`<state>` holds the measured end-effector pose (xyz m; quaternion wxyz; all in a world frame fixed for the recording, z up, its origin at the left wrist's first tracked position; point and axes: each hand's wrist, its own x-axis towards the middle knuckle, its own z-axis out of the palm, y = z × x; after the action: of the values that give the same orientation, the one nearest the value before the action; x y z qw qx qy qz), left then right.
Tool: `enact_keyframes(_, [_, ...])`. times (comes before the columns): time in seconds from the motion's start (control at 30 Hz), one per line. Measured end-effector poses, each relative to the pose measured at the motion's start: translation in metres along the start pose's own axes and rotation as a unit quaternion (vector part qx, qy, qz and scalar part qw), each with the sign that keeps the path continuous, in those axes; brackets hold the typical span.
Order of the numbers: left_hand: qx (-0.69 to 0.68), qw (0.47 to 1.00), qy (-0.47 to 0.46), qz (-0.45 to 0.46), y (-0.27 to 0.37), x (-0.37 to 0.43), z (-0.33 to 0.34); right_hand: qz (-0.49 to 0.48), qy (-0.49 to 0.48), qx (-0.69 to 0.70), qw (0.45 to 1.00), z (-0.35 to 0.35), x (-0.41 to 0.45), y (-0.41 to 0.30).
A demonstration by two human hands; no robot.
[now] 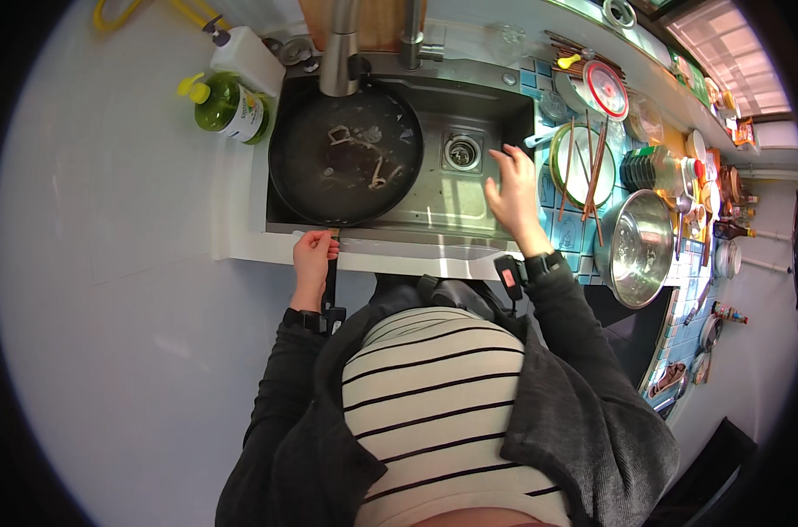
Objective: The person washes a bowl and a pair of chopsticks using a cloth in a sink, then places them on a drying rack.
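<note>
A black frying pan (346, 178) sits in the left part of the stainless steel sink (451, 211), under the faucet (338, 72). Pale food scraps and some water lie on its dark inner surface. My left hand (314, 258) is at the sink's front edge, fingers curled around the pan's black handle (331, 280), which points toward me. My right hand (516, 191) hovers over the sink's right side with its fingers apart and nothing in them. The drain strainer (463, 153) shows between the pan and this hand.
Left of the sink stand a green pump bottle (224, 109) and a white pump bottle (248, 60). On the blue-tiled counter at right are a green-rimmed bowl (560, 165) with several chopsticks (594, 174) across it, a steel mixing bowl (636, 250), and an oil jug (649, 170).
</note>
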<state>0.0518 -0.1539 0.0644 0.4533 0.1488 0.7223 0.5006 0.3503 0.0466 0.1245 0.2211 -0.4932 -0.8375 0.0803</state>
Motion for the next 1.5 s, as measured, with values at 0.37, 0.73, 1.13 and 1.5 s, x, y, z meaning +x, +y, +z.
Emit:
enact_keyframes(0.37, [0.028,0.998,-0.017,-0.057,-0.013,0.015,-0.063,0.221,-0.098,-0.202,0.949,0.003,0.023,0.088])
enact_keyframes(0.73, [0.024,0.998,0.036,-0.046,-0.009,0.039,-0.050,-0.015,-0.055,0.075,0.996,0.061,0.044,-0.024])
enact_keyframes(1.13, [0.010,0.992,0.116,-0.043,-0.028,0.075,-0.036,-0.198,-0.507,-0.113,0.831,0.191,0.020,-0.114])
enact_keyframes(1.5, [-0.072,0.988,0.035,-0.134,-0.018,0.091,-0.039,-0.065,-0.618,0.255,0.741,0.204,0.041,-0.179])
